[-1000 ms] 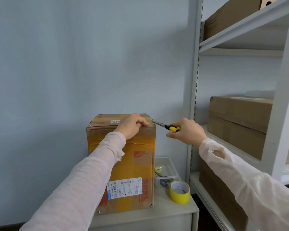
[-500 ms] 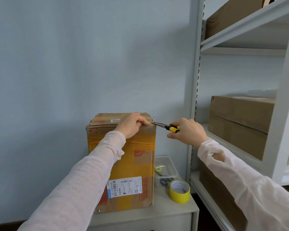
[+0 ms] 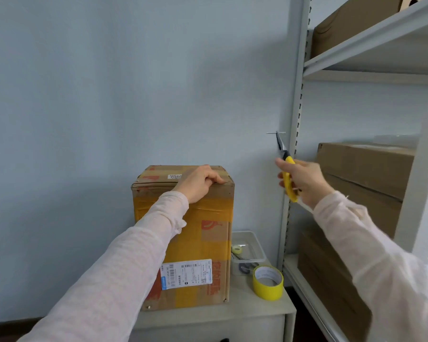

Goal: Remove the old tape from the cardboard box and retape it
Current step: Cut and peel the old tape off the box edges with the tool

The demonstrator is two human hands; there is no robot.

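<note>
A tall cardboard box (image 3: 208,245) wrapped in old yellow tape (image 3: 218,206) stands on a small white cabinet (image 3: 232,314). My left hand (image 3: 198,183) rests on the box's top front edge with its fingers curled over the rim. Up and to the right of the box, my right hand (image 3: 307,183) grips yellow-handled pliers (image 3: 288,181). Their jaws point upward and pinch a thin metal pin (image 3: 273,132) held crosswise. A roll of yellow tape (image 3: 267,286) stands on the cabinet to the right of the box.
A clear plastic tray (image 3: 251,243) behind the roll holds a small tape roll and scissors. A white metal shelf unit (image 3: 298,114) rises close on the right, loaded with cardboard boxes (image 3: 363,169). A plain wall stands behind the box.
My right hand has pulled the pliers away from the box's top right corner and lifted them up and to the right, with the pin in the jaws. My left hand stayed on the box.
</note>
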